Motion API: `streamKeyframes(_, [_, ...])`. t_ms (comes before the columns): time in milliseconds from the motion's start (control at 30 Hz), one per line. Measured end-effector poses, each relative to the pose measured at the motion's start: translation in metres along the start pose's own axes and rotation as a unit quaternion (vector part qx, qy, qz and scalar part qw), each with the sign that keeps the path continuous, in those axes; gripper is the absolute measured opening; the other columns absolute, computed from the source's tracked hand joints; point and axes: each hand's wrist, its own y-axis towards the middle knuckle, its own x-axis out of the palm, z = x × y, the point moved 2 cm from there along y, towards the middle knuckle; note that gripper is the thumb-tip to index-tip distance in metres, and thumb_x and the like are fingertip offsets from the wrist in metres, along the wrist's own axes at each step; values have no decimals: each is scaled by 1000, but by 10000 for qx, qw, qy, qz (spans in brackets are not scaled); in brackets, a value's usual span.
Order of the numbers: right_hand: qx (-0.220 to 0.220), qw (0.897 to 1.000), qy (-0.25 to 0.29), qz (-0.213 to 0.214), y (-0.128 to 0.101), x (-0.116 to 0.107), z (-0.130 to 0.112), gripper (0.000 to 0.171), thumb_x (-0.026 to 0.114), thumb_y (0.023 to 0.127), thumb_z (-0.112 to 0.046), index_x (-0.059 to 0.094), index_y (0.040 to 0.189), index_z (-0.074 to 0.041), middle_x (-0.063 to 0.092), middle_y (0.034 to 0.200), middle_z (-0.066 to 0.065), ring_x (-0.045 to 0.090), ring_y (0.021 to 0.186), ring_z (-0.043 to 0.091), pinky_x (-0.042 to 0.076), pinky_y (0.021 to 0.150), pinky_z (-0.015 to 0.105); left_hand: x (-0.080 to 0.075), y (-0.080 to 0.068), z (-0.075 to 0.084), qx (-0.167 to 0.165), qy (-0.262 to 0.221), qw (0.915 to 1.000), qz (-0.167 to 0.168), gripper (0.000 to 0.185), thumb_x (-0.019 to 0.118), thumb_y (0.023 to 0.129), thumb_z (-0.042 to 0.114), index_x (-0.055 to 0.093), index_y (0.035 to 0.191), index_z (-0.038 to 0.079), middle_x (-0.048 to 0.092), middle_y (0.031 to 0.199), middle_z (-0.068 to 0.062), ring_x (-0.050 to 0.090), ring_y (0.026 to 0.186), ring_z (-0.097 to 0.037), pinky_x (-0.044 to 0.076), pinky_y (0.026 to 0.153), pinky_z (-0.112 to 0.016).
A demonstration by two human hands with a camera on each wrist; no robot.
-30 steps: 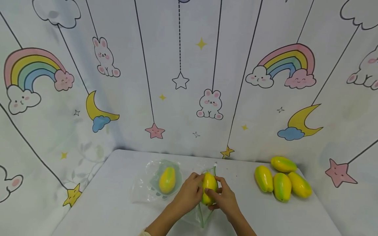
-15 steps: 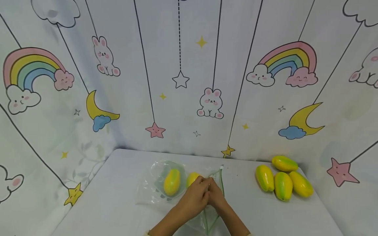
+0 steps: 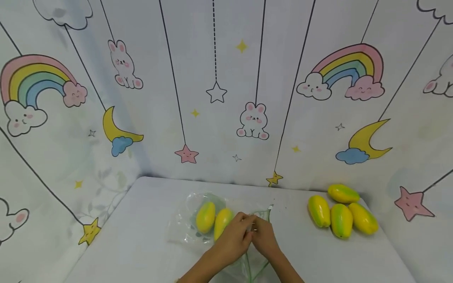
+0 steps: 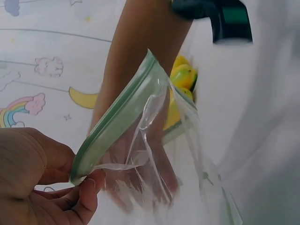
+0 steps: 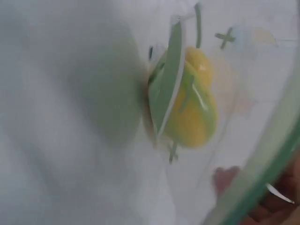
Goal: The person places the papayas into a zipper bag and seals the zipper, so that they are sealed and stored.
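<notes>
Two smooth, glossy yellow-green mangoes (image 3: 213, 218) lie side by side inside a thin, crinkled clear plastic bag (image 3: 187, 228) with a green zip strip (image 4: 119, 115) along its mouth. The bag rests on the matte white table (image 3: 134, 243). The left hand (image 3: 233, 237) pinches the strip's corner between thumb and curled fingers; the right hand (image 3: 263, 236) pinches the same rim just beside it, knuckles touching. Four more oval mangoes (image 3: 341, 214) cluster well to the right of the bag, near the cartoon-printed backdrop (image 3: 216, 94). The hands cover the bag's near edge.
</notes>
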Motion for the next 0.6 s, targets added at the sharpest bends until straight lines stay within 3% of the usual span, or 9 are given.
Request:
streamKeyframes(100, [-720, 9890, -633, 1130, 3, -22, 2, 16, 64, 83, 8, 72, 90, -4, 71, 75, 4, 65, 60, 11, 49, 51, 17, -6, 0, -5, -136, -140, 9998, 42, 42, 61, 93, 2, 56, 134, -2, 58, 114, -11, 46, 69, 2, 46, 63, -11])
streamKeyframes(167, [-1071, 9701, -1150, 1852, 5, -40, 10, 14, 65, 82, 8, 71, 90, -3, 69, 73, 5, 63, 58, 12, 50, 50, 20, -8, 0, -8, -232, -187, 9996, 29, 42, 61, 94, 3, 55, 135, -1, 58, 115, -11, 44, 68, 3, 46, 63, -11])
streamKeyframes(233, [-1132, 9496, -1870, 2246, 8, -58, 24, 15, 67, 81, 4, 70, 95, 0, 68, 80, 10, 64, 65, 19, 54, 55, 29, -9, -1, -10, -310, -206, 9993, 0, 43, 61, 93, 3, 55, 136, -1, 57, 116, -11, 44, 68, 3, 46, 64, -12])
streamKeyframes(300, [-1030, 9381, -2535, 2122, 12, -77, 42, 25, 69, 81, 0, 67, 105, 4, 67, 96, 20, 65, 79, 31, 57, 66, 42, -7, -3, -12, -396, -262, 9989, -47, 43, 62, 93, 3, 55, 136, -1, 57, 116, -11, 45, 69, 3, 46, 65, -12])
streamKeyframes(433, [-535, 9260, -3519, 1256, 21, -112, 79, 56, 76, 78, -8, 52, 125, 12, 52, 120, 39, 55, 103, 53, 49, 85, 62, -1, -5, -15, -478, -433, 9979, -66, 43, 62, 93, 2, 55, 135, 0, 57, 115, -9, 46, 70, 4, 47, 66, -12])
streamKeyframes(600, [-37, 9093, -4142, 404, 29, -142, 109, 69, 76, 81, -16, 42, 135, 10, 43, 117, 49, 47, 104, 63, 43, 86, 68, 6, -6, -16, -378, -483, 9981, 11, 43, 62, 92, 0, 56, 134, -1, 57, 112, -8, 46, 70, 4, 47, 67, -11])
